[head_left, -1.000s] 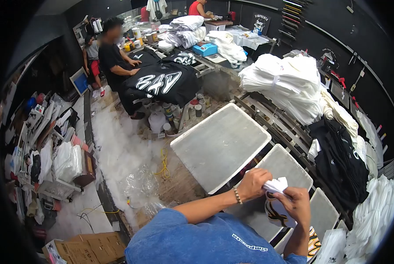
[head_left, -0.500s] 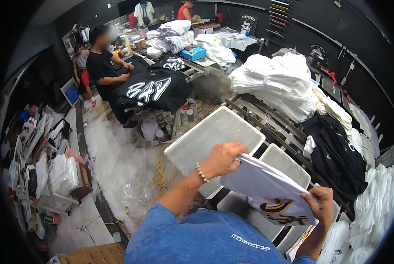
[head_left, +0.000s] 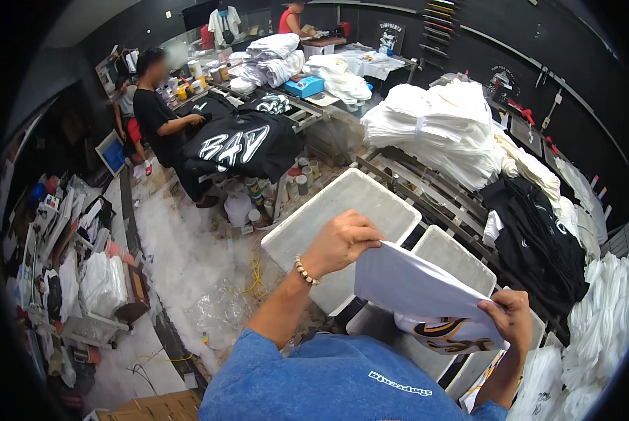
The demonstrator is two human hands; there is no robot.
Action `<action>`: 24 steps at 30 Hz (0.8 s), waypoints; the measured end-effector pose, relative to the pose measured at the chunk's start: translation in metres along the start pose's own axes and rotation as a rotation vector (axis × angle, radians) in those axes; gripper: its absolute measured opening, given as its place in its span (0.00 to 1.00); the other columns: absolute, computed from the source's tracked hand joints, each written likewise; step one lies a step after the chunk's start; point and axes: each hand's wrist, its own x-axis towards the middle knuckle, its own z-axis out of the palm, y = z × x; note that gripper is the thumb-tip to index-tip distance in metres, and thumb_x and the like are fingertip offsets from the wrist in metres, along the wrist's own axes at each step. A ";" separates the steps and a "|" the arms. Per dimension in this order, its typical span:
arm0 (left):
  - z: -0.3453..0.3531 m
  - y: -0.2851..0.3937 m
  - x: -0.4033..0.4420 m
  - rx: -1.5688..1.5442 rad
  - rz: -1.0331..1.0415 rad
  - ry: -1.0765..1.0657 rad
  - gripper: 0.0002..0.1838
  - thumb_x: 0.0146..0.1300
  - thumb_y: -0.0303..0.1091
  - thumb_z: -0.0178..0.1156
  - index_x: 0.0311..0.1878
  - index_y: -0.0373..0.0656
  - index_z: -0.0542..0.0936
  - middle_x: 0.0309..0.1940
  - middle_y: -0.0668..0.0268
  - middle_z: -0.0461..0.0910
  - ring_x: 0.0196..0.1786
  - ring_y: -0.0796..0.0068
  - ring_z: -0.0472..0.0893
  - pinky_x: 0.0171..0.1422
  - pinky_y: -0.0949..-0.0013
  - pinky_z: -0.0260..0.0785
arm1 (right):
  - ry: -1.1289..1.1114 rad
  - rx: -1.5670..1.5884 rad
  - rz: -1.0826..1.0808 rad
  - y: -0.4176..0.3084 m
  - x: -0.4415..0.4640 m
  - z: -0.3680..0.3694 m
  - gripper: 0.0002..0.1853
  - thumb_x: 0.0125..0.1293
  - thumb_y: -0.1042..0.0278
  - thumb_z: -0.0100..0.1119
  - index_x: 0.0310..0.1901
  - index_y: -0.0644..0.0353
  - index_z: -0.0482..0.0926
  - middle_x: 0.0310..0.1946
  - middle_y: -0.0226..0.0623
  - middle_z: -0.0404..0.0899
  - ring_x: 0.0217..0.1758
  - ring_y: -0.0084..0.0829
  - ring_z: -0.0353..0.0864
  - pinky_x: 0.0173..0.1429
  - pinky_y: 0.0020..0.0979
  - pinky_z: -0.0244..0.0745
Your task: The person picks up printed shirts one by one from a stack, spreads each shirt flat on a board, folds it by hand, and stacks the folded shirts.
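A white T-shirt [head_left: 416, 284] hangs stretched between my two hands, with a black and gold print low on it. My left hand [head_left: 341, 242], above a beaded bracelet, pinches its upper left corner. On the other side my right hand [head_left: 509, 319] grips the shirt's right edge, thumb on top. Beneath the cloth lie flat pale printing boards: a large one [head_left: 342, 210] to the left and a smaller one [head_left: 456, 258] beyond the shirt. The shirt hides parts of the lower boards.
A tall pile of white garments [head_left: 433, 133] stands on a metal rack, with black garments [head_left: 532, 238] to its right. Across the room a person in black [head_left: 156, 116] stands beside a black printed shirt [head_left: 241, 147]. A yellow cord [head_left: 257, 275] lies on the floor.
My left hand has moved slightly left and up, drawing the shirt's upper edge tauter. My right hand stays nearly in place. The person in black has shifted posture.
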 end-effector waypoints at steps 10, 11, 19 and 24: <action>-0.007 0.013 0.002 -0.082 -0.093 0.068 0.04 0.58 0.23 0.67 0.36 0.38 0.83 0.30 0.62 0.83 0.34 0.68 0.84 0.37 0.68 0.75 | -0.028 0.012 -0.013 0.000 0.002 0.002 0.14 0.54 0.65 0.73 0.23 0.68 0.81 0.14 0.43 0.75 0.16 0.32 0.74 0.24 0.32 0.63; -0.010 0.018 0.002 -0.083 -0.089 0.066 0.04 0.58 0.23 0.67 0.36 0.38 0.83 0.30 0.62 0.83 0.34 0.68 0.84 0.37 0.68 0.75 | -0.039 0.012 -0.001 0.000 0.002 0.001 0.14 0.53 0.65 0.74 0.23 0.68 0.81 0.14 0.43 0.75 0.17 0.32 0.74 0.24 0.32 0.64; -0.048 0.034 0.014 -0.166 -0.100 -0.088 0.08 0.54 0.20 0.67 0.37 0.38 0.80 0.30 0.62 0.83 0.34 0.72 0.82 0.39 0.69 0.74 | -0.196 -0.286 0.030 0.030 0.003 -0.014 0.15 0.41 0.61 0.78 0.24 0.62 0.84 0.21 0.44 0.81 0.25 0.44 0.81 0.33 0.41 0.73; -0.003 -0.042 0.048 -0.045 -0.080 -0.103 0.15 0.47 0.13 0.59 0.39 0.38 0.82 0.34 0.57 0.83 0.37 0.62 0.83 0.42 0.64 0.74 | -0.132 -0.654 0.250 0.130 0.031 0.005 0.13 0.40 0.64 0.76 0.29 0.58 0.85 0.33 0.47 0.84 0.39 0.48 0.84 0.47 0.44 0.79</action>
